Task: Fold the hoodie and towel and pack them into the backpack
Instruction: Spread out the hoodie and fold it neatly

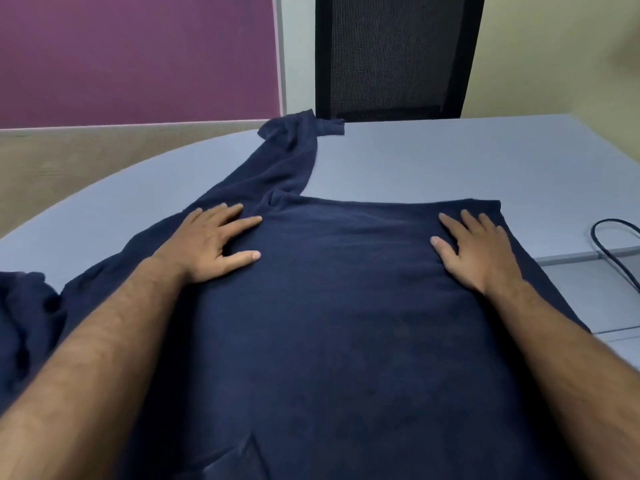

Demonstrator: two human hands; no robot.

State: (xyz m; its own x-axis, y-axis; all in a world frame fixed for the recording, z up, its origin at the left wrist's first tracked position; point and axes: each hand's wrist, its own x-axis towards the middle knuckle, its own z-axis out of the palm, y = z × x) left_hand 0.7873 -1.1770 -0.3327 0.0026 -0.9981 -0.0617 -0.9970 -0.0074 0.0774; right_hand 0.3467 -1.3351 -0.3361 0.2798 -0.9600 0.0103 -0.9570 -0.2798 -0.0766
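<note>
Both hands flat, fingers spread, gripping nothing: left hand (pixel 211 242) & right hand (pixel 476 252) press navy hoodie (pixel 332 323) mid-frame on table (pixel 415 161).

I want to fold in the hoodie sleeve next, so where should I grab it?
Probably at the cuff end of the sleeve, coming in with the left hand. The sleeve lies stretched away from the hoodie body toward the table's far edge, loose and uncovered.

Hoodie (pixel 346 306): soft matt navy cloth. Table (pixel 433 161): smooth matt. Chair (pixel 394 53): mesh.
</note>
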